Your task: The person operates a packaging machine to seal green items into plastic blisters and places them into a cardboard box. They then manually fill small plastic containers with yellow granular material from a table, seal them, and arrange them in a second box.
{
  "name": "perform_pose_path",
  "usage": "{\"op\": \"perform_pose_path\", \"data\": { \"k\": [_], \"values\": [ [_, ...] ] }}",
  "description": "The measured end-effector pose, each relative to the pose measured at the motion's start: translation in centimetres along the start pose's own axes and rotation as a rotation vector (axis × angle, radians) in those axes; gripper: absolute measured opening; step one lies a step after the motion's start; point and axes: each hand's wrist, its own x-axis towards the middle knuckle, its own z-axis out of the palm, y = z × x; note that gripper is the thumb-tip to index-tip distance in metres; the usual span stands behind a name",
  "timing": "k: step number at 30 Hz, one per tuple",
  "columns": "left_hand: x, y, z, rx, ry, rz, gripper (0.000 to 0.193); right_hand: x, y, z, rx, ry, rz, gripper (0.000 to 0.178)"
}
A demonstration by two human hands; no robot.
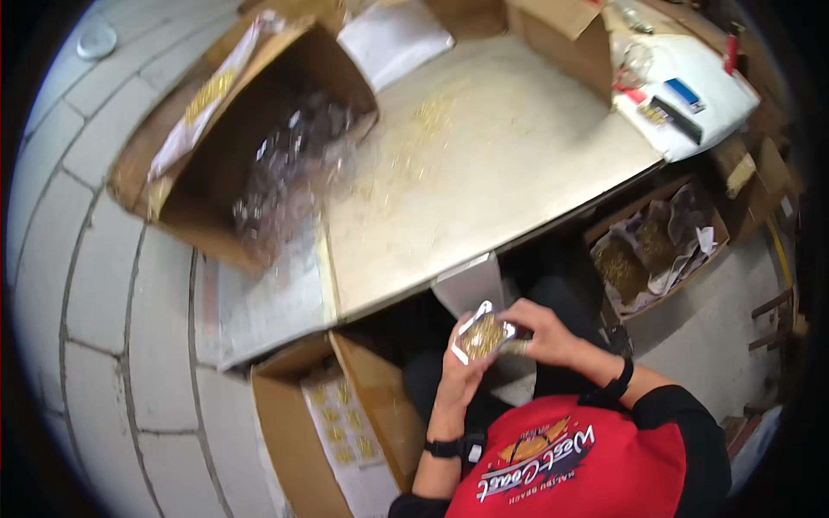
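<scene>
A small clear plastic box (481, 338) of tiny gold-coloured pieces is held in front of my body, off the near edge of the table. My left hand (458, 376) wraps round it from the left and below. From the right, my right hand (542, 331) grips the box's right side with thumb and fingers. Glare on the plastic hides the box's edges, and I cannot tell the kind of the gold pieces.
On the table (509, 164) lie scattered gold pieces (430, 116). A tipped carton (186, 229) holds many clear plastic boxes (294, 155). Below are a carton (285, 432) with a sheet of gold clusters (345, 423) and a box (661, 298) of gold-filled bags.
</scene>
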Motion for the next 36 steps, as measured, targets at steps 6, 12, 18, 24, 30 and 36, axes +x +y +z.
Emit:
{"op": "perform_pose_path", "data": {
  "k": [6, 12, 18, 24, 30, 36],
  "values": [
    [0.6, -0.6, 0.2, 0.111, 0.043, -0.057, 0.062, -1.0, 1.1, 0.4, -0.035, 0.144, 0.011, 0.025],
    [0.7, -1.4, -0.3, 0.210, 0.112, -0.073, 0.057, -1.2, 0.2, 0.2, -0.323, 0.071, 0.114, 0.018],
    [0.4, -1.2, 0.0, 0.173, 0.116, -0.068, 0.057, -1.2, -0.2, 0.0, -0.136, 0.195, 0.139, 0.023],
    [0.6, -1.9, 0.1, 0.234, 0.103, -0.104, 0.060, -1.0, 2.5, 0.1, 0.131, 0.155, 0.368, 0.022],
    [0.5, -1.8, 0.9, 0.243, 0.077, -0.086, 0.043, -0.9, 3.1, -0.1, 0.508, 0.149, 0.581, 0.018],
    [1.0, -2.4, 0.1, 0.227, 0.180, -0.059, 0.037, -0.8, 3.6, 1.3, 0.269, 0.297, 0.362, 0.015]
  ]
}}
